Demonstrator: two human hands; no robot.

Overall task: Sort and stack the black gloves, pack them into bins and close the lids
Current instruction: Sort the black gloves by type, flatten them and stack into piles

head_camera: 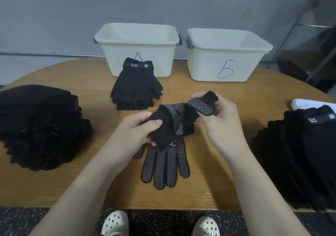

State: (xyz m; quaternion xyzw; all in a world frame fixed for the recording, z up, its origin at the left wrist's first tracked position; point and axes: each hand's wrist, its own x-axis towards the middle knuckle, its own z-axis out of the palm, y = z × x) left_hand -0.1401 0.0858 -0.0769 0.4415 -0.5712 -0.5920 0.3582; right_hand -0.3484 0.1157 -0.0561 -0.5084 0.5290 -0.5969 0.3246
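Both hands hold one black glove (174, 119) with white grip dots above the table's middle. My left hand (140, 128) pinches its cuff end, and my right hand (218, 116) grips its finger end, which is folded over. Under it a dotted glove (163, 166) lies flat, fingers toward me. A neat stack of black gloves (135, 86) with a "5.11" label sits in front of bin A (138, 36). Bin B (227, 43) stands to its right; both cream bins are open with nothing visible inside.
A large loose pile of black gloves (40, 125) covers the table's left side. Another pile (298, 154) lies at the right, near a white object (309, 104). The wooden table (209, 190) has a rounded far edge. A grey wall stands behind the bins.
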